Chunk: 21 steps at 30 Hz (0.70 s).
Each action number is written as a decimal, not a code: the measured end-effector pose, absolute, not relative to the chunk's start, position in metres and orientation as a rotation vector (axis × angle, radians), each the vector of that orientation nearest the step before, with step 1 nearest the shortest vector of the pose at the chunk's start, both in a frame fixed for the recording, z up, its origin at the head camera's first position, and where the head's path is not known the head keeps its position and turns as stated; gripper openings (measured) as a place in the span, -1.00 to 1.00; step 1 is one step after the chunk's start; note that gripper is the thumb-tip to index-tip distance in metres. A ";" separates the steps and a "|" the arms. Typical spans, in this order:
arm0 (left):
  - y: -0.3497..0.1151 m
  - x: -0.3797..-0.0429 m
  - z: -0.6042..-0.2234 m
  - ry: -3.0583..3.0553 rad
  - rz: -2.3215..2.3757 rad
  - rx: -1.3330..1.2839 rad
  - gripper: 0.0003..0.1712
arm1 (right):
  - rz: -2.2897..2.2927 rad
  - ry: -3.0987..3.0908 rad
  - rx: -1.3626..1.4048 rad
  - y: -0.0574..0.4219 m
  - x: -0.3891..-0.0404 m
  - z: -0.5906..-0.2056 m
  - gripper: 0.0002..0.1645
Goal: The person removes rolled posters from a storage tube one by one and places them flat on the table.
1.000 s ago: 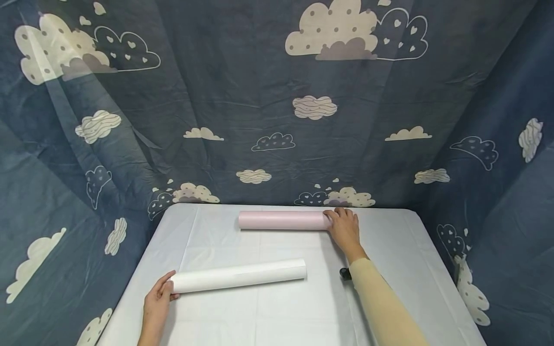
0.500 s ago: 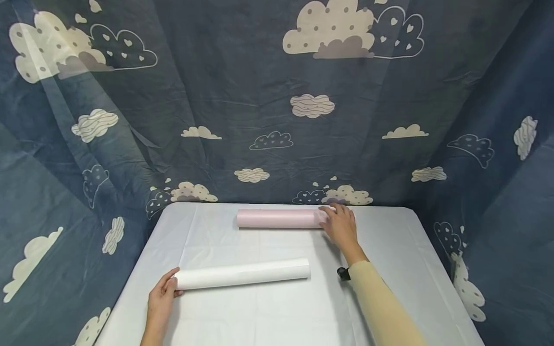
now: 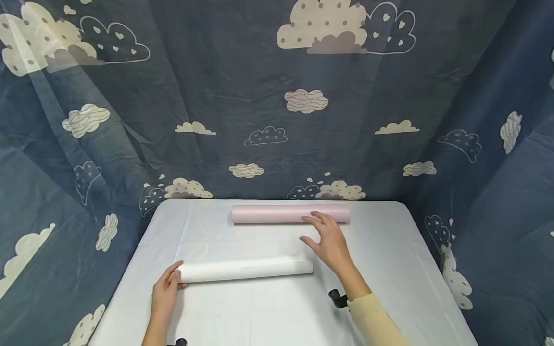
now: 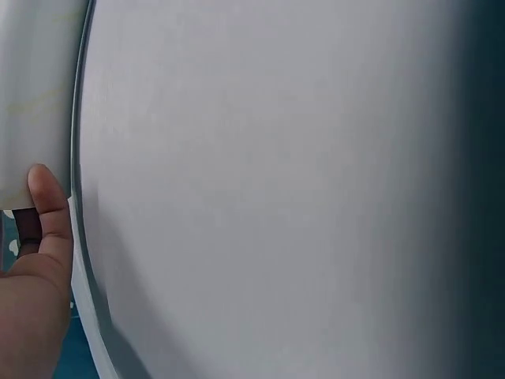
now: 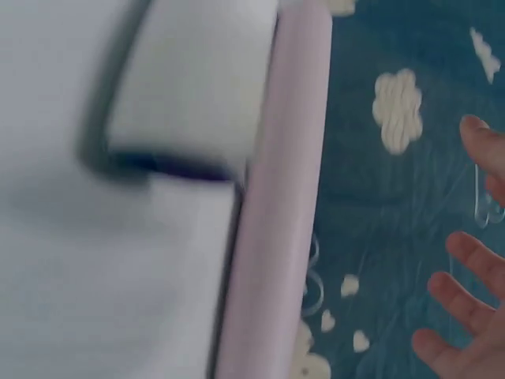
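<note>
Two smooth rolls of sheet material lie crosswise in the head view: a pink roll (image 3: 268, 214) along the table's far edge and a white roll (image 3: 246, 269) nearer. My left hand (image 3: 166, 288) grips the left end of the white roll between thumb and fingers. In the left wrist view my thumb (image 4: 49, 205) presses on that white roll (image 4: 35, 103). My right hand (image 3: 331, 242) hovers with spread fingers, holding nothing, its fingertips partly in front of the pink roll. The right wrist view has the spread hand (image 5: 473, 292) at right, apart from the pink roll (image 5: 276, 197).
A white cloth covers the table (image 3: 207, 312). Dark blue curtains (image 3: 225, 77) with cloud prints hang behind and at both sides. A small black wrist device (image 3: 337, 298) sits at my right wrist, and another dark piece (image 3: 181, 342) shows by my left wrist.
My right hand has let go of the pink roll's right end and moved back toward me and slightly left. The white roll has shifted slightly right with my left hand.
</note>
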<state>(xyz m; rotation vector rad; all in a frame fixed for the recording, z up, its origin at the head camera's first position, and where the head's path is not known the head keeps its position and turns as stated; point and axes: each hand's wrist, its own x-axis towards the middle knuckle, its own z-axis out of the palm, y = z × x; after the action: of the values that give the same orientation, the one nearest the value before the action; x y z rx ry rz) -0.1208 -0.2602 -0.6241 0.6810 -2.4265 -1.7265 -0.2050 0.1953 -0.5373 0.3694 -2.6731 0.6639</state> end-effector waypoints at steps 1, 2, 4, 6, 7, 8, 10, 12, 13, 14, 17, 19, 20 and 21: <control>-0.259 -0.121 -0.624 -2.421 -1.731 0.680 -0.51 | 0.661 -2.678 0.394 0.191 -0.198 -0.538 -0.30; -0.258 -0.122 -0.623 -2.413 -1.739 0.679 -0.51 | 0.657 -2.688 0.416 0.187 -0.191 -0.539 -0.30; -0.255 -0.123 -0.623 -2.409 -1.739 0.667 -0.51 | 0.663 -2.706 0.461 0.178 -0.180 -0.543 -0.30; -0.253 -0.124 -0.624 -2.398 -1.748 0.652 -0.53 | 0.675 -2.727 0.497 0.171 -0.171 -0.549 -0.30; -0.251 -0.125 -0.624 -2.389 -1.752 0.644 -0.53 | 0.682 -2.737 0.509 0.167 -0.167 -0.552 -0.30; -0.250 -0.126 -0.625 -2.382 -1.758 0.626 -0.54 | 0.686 -2.746 0.522 0.164 -0.164 -0.556 -0.30; -0.246 -0.128 -0.625 -2.375 -1.769 0.599 -0.55 | 0.687 -2.768 0.538 0.160 -0.160 -0.563 -0.30; -0.242 -0.130 -0.625 -2.367 -1.790 0.577 -0.56 | 0.668 -2.783 0.545 0.158 -0.156 -0.570 -0.31; -0.239 -0.131 -0.625 -2.369 -1.795 0.564 -0.56 | 0.657 -2.798 0.541 0.158 -0.155 -0.573 -0.32; -0.237 -0.132 -0.626 -2.375 -1.799 0.556 -0.56 | 0.644 -2.807 0.537 0.158 -0.153 -0.576 -0.32; -0.231 -0.133 -0.628 -2.380 -1.809 0.533 -0.56 | 0.593 -2.823 0.517 0.159 -0.150 -0.583 -0.35; -0.227 -0.133 -0.629 -2.374 -1.813 0.526 -0.57 | 0.570 -2.839 0.499 0.161 -0.148 -0.587 -0.36; -0.226 -0.133 -0.629 -2.369 -1.817 0.525 -0.57 | 0.557 -2.845 0.488 0.161 -0.146 -0.588 -0.37; -0.224 -0.132 -0.630 -2.364 -1.821 0.524 -0.58 | 0.545 -2.853 0.478 0.162 -0.145 -0.590 -0.39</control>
<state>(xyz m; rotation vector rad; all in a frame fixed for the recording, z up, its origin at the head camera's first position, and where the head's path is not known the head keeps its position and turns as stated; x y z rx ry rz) -0.1323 -0.2238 -0.6295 0.5243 -2.3645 -1.8209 -0.1450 0.1622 -0.5901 0.4776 -2.8529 0.5452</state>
